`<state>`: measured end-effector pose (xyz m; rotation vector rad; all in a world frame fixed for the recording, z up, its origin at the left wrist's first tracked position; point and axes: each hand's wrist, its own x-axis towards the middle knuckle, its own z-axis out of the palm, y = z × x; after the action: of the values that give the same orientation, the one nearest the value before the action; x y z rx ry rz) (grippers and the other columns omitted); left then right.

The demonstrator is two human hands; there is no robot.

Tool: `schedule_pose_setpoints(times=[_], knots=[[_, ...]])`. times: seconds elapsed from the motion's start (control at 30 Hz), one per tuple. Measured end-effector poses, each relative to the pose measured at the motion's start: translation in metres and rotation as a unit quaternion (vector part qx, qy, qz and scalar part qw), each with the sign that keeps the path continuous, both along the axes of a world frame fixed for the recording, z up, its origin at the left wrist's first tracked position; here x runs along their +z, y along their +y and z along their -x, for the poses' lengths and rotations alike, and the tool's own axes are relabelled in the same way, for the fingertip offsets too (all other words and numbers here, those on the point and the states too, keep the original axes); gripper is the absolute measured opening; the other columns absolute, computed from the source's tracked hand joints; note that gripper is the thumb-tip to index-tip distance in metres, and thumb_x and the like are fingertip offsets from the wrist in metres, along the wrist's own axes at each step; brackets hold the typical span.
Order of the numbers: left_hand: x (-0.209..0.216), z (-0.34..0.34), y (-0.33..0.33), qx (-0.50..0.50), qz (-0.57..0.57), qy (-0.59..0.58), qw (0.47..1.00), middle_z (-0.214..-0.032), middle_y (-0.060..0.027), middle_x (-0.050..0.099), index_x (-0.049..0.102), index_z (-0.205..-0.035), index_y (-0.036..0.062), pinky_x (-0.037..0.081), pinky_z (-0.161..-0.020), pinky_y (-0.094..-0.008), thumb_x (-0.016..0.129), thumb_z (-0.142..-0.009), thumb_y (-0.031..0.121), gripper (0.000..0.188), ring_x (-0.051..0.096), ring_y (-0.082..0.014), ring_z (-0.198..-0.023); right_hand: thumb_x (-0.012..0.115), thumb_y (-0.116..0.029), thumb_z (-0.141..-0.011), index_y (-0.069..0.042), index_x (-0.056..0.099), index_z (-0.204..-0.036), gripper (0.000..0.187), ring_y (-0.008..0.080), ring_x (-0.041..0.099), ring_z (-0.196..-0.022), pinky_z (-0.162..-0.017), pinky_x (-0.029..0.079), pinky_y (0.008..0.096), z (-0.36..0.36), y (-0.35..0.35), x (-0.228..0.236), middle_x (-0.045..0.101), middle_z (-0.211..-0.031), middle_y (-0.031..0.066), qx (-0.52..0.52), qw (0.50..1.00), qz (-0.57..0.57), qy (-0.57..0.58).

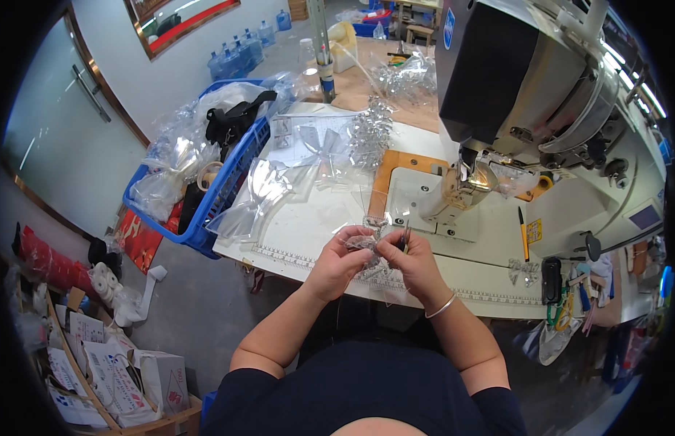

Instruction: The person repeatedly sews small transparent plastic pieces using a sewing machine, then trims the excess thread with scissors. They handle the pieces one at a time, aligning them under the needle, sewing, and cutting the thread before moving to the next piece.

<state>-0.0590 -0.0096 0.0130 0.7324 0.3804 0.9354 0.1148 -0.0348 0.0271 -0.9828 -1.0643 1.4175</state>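
Observation:
My left hand point(336, 266) and my right hand point(416, 267) meet over the front edge of the white sewing table point(308, 243). Pinched in the fingers of my left hand is a small clear plastic piece point(362, 244) with a silvery shine. My right hand touches the same piece with thumb and fingertips, and a slim dark pointed tool point(405, 237) sticks up from its fingers. Fingers hide most of that tool. More glittering clear pieces point(380, 276) lie just beneath the hands. Beyond them stands the sewing machine point(490, 80), its post point(448, 200) rising beside an orange-brown plate point(385, 182).
Clear plastic sheets point(268, 182) and a silvery heap point(372, 134) cover the table's left and back. A blue basket point(239, 171) full of plastic adjoins its left edge. An orange pen point(525, 234), clear scraps point(523, 272) and green-handled scissors point(555, 314) are at right. Boxes point(119, 374) stand lower left.

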Motion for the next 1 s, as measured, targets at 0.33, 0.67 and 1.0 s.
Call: schedule_pose_setpoints(times=[0.33,0.67,1.0], knots=[[0.03,0.017,0.012,0.243,-0.697,0.259,0.623,-0.094,-0.0157,0.066,0.06,-0.084,0.0061,0.057,-0.072,-0.0359,0.068,-0.066,-0.01,0.025,0.067,-0.0311,-0.087,0.057,-0.012,-0.089,-0.01,0.06,-0.12,0.032,0.0106,0.05,-0.078,-0.07,0.04,0.0203,-0.048,-0.026,0.057,0.05,-0.085,0.0038,-0.05,0.897,-0.271,-0.346],[0.036,0.009,0.009,0.188,-0.701,0.25,0.641,-0.093,-0.0106,0.066,0.06,-0.087,0.0074,0.056,-0.073,-0.0335,0.067,-0.068,-0.004,0.023,0.067,-0.0277,-0.093,0.073,-0.026,-0.074,-0.011,0.065,-0.086,0.02,0.0215,0.058,-0.066,-0.055,0.046,0.0312,-0.042,-0.04,0.074,0.056,-0.074,0.0027,0.025,0.787,-0.353,-0.505],[0.039,0.011,0.006,0.173,-0.66,0.24,0.69,-0.091,-0.014,0.067,0.053,-0.087,0.0054,0.058,-0.074,-0.0355,0.07,-0.074,-0.002,0.023,0.067,-0.0304,-0.091,0.073,-0.026,-0.075,-0.012,0.066,-0.086,0.019,0.02,0.059,-0.068,-0.057,0.046,0.0305,-0.037,-0.033,0.068,0.06,-0.078,0.0009,0.037,0.829,-0.341,-0.441]])
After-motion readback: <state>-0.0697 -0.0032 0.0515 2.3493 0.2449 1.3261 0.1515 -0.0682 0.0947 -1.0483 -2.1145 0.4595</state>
